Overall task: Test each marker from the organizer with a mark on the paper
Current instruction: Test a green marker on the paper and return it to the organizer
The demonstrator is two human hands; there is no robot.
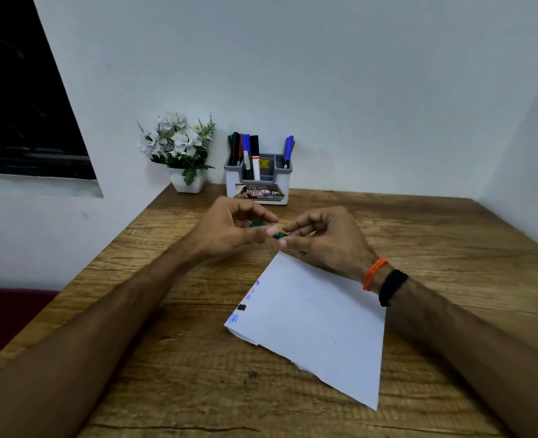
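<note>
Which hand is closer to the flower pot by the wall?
Left. The left hand is just in front of the flower pot; the right hand lies farther right, beyond the green marker.

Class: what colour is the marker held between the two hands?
Green marker, seen best in the head view.

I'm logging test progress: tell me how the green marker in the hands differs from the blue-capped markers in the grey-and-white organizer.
The green marker lies roughly level, gripped by both hands; the blue-capped markers stand upright in the organizer, untouched. The green one is mostly hidden by fingers; the blue ones show caps clearly.
</note>
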